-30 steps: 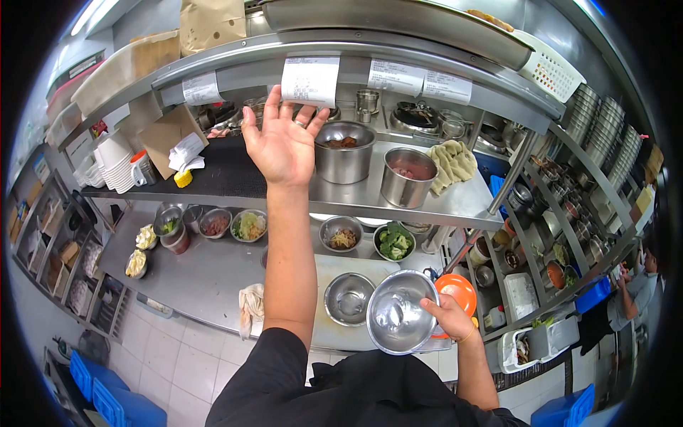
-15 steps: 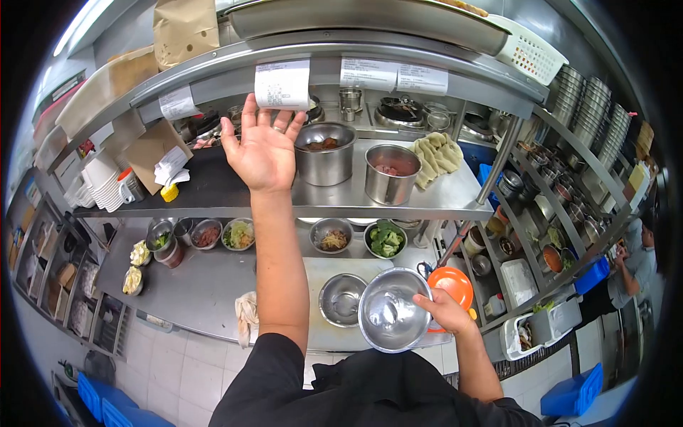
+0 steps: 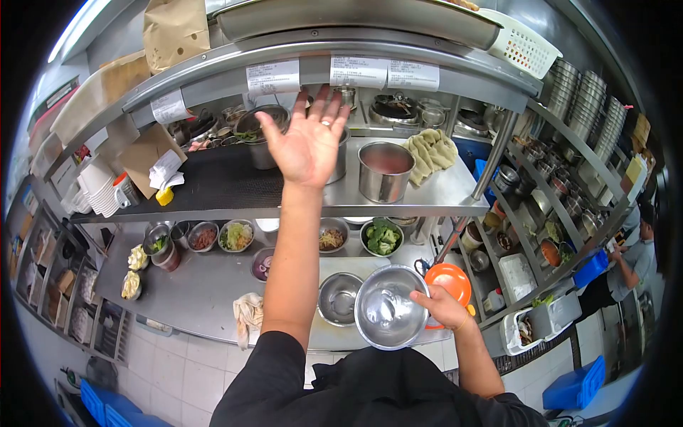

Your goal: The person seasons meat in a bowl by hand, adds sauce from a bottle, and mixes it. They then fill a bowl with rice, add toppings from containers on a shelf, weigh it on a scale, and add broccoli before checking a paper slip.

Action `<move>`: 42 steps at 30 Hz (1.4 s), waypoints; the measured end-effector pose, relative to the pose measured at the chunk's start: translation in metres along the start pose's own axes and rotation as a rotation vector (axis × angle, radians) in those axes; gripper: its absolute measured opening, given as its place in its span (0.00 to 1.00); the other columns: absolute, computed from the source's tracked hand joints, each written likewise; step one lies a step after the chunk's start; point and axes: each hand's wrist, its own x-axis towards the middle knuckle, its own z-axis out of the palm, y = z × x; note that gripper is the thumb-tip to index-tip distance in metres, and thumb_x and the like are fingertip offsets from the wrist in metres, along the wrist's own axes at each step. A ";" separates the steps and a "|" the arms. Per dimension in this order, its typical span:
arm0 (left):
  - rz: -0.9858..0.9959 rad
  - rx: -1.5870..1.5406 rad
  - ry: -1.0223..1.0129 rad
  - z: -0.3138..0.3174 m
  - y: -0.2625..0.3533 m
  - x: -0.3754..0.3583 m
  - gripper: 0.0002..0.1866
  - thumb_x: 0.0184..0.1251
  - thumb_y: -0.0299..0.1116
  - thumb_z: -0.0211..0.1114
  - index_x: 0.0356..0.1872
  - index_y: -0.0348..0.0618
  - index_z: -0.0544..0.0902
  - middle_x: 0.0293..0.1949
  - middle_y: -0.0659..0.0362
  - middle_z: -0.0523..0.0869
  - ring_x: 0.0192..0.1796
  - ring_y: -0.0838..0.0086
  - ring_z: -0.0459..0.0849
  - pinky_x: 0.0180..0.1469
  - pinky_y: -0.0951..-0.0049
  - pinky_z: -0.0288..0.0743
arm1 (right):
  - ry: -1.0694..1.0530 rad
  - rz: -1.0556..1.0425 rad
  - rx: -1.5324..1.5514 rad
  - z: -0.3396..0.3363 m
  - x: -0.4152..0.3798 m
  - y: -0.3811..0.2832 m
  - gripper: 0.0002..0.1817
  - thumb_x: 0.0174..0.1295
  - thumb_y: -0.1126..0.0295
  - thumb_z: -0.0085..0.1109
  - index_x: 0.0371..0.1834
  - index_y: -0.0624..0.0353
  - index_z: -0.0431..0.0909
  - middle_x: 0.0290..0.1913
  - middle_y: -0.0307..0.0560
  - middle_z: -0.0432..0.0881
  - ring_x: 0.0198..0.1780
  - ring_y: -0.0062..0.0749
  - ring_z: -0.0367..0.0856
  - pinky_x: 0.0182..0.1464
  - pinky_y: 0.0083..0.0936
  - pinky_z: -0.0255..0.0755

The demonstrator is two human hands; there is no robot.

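Observation:
My left hand [image 3: 311, 146] is raised over the upper steel shelf, fingers spread and palm showing, holding nothing. Just below the hanging paper slips [image 3: 273, 76], it partly hides one steel pot behind it. My right hand [image 3: 442, 308] grips the rim of a steel bowl [image 3: 390, 307], tilted so its shiny inside shows. Left of that bowl, a second steel bowl [image 3: 340, 299] rests on the white cutting board [image 3: 356, 267]. An orange plate [image 3: 449, 283] lies behind my right hand.
Bowls of broccoli [image 3: 382, 237], noodle-like strips [image 3: 332, 235] and greens [image 3: 236, 235] line the counter's back. A pot [image 3: 386, 171] and a green towel [image 3: 431, 154] sit on the upper shelf. Another person [image 3: 629, 263] stands far right. A cloth [image 3: 248, 314] lies at the counter's front edge.
My left hand has moved right and no longer overlaps the paper slip. Another pot now shows on the shelf to its left. The bowl in my right hand has barely moved.

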 end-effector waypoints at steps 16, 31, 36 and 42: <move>-0.017 0.090 -0.083 0.019 -0.012 -0.019 0.46 0.73 0.76 0.40 0.70 0.41 0.67 0.65 0.41 0.76 0.71 0.42 0.70 0.76 0.34 0.58 | 0.030 0.020 0.033 -0.004 -0.007 0.003 0.16 0.78 0.60 0.57 0.51 0.64 0.84 0.39 0.31 0.82 0.40 0.14 0.75 0.46 0.21 0.73; -0.027 0.141 -0.076 0.021 -0.006 -0.031 0.47 0.74 0.75 0.40 0.73 0.40 0.64 0.64 0.42 0.78 0.71 0.42 0.72 0.74 0.37 0.63 | -0.041 0.070 0.040 -0.002 -0.002 0.007 0.17 0.78 0.62 0.58 0.58 0.65 0.82 0.47 0.34 0.84 0.48 0.17 0.77 0.54 0.22 0.74; -0.027 0.161 -0.073 0.020 -0.007 -0.032 0.47 0.74 0.75 0.40 0.72 0.40 0.65 0.63 0.43 0.79 0.70 0.42 0.73 0.73 0.37 0.64 | -0.011 0.024 0.025 0.002 -0.005 0.005 0.17 0.78 0.60 0.57 0.49 0.65 0.83 0.39 0.31 0.83 0.42 0.15 0.76 0.47 0.21 0.74; -0.028 0.176 -0.074 0.020 -0.007 -0.031 0.47 0.74 0.75 0.39 0.72 0.40 0.66 0.63 0.44 0.79 0.70 0.42 0.73 0.73 0.37 0.64 | -0.001 0.026 0.034 -0.002 -0.007 0.011 0.17 0.78 0.60 0.57 0.48 0.65 0.83 0.38 0.31 0.82 0.41 0.15 0.76 0.46 0.21 0.74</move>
